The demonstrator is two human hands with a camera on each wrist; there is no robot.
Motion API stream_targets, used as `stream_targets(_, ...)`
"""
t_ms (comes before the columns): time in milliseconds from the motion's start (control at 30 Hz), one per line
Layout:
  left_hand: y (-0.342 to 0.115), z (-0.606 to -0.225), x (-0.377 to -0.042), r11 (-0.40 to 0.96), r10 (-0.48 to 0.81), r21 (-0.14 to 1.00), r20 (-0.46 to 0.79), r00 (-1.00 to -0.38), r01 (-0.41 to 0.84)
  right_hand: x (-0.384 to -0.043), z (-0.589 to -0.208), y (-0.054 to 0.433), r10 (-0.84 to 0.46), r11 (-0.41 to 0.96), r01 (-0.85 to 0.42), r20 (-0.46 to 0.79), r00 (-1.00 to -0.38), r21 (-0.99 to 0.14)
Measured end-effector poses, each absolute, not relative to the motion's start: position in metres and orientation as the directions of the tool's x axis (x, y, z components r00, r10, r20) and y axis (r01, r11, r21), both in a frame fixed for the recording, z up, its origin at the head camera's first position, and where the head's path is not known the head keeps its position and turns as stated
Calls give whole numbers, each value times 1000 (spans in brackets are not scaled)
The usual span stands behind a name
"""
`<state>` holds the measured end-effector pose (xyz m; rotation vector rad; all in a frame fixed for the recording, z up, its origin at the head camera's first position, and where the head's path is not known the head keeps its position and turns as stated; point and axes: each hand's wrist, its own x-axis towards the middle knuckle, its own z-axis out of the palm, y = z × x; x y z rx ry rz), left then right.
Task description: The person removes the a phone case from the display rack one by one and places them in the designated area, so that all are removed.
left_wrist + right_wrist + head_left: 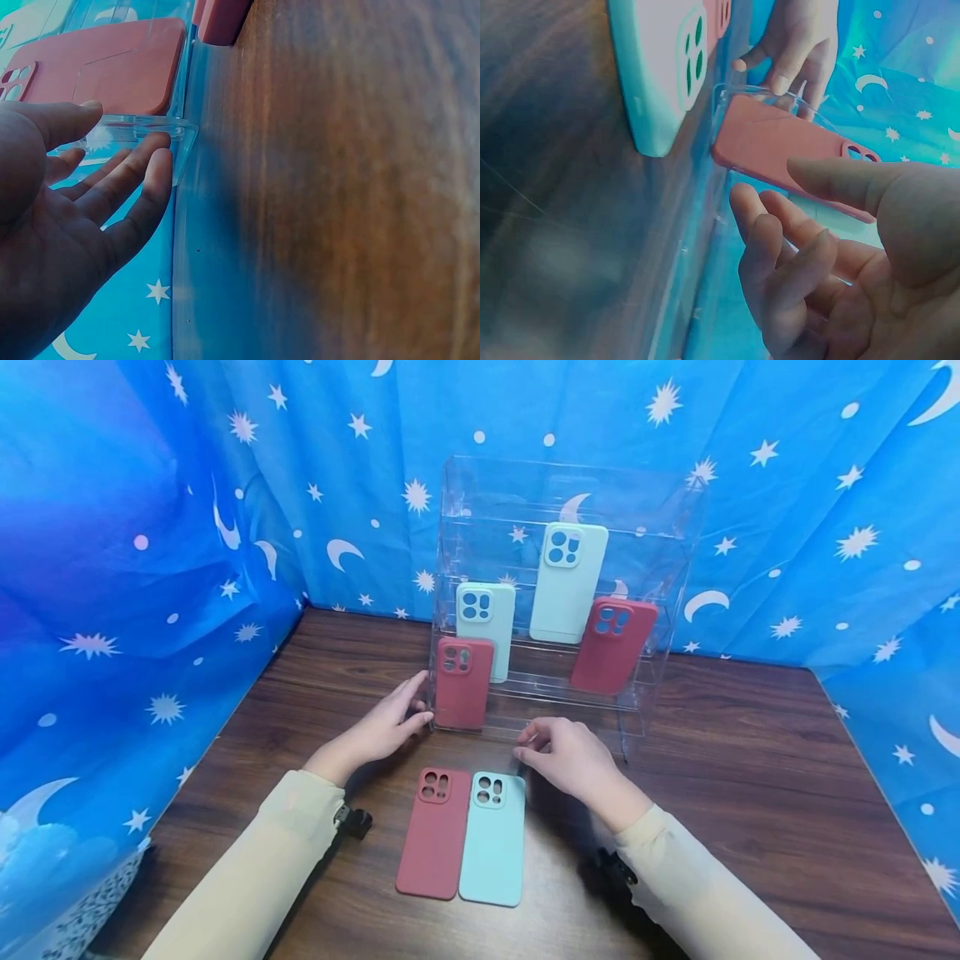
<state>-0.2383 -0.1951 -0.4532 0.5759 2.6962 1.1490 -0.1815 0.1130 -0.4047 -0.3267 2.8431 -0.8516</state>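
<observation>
A clear tiered display stand point(510, 485) holds two red phone cases and two mint ones, all leaning back. My left hand point(382, 722) is at its lower left edge, fingers extended; it seems to touch the clear side panel. Closest to that hand is the lower red phone case point(461, 702), partly covering a mint phone case point(497, 625). Higher up leans the other mint case point(566, 597), with the other red case point(611, 652) to its right. In front of the lowest tier, my right hand point(573, 760) hovers with loosely bent fingers, holding nothing point(825, 262).
Flat on the dark wooden table point(750, 793) lie another red phone case point(431, 856) and another mint one point(491, 860), side by side, between my forearms. Blue cloth point(360, 468) with white stars and moons hangs behind the stand and along both sides.
</observation>
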Motion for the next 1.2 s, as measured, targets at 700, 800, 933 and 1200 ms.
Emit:
stream_targets(700, -196, -453, -238, 631, 407, 720, 8, -913, 288, -215, -390, 102, -240, 600, -420, 347, -907, -682)
stream_targets(800, -195, -454, -238, 627, 409, 723, 12, -912, 291, -219, -389, 100, -228, 602, -439, 382, -895, -667)
stream_targets(933, -195, -452, -237, 622, 405, 729, 12, -914, 285, -225, -389, 99, -224, 602, -445, 395, -891, -663)
stream_targets(1200, -195, -453, -238, 628, 405, 723, 11, -914, 287, -235, -385, 95, -216, 573, -450, 404, -889, -685)
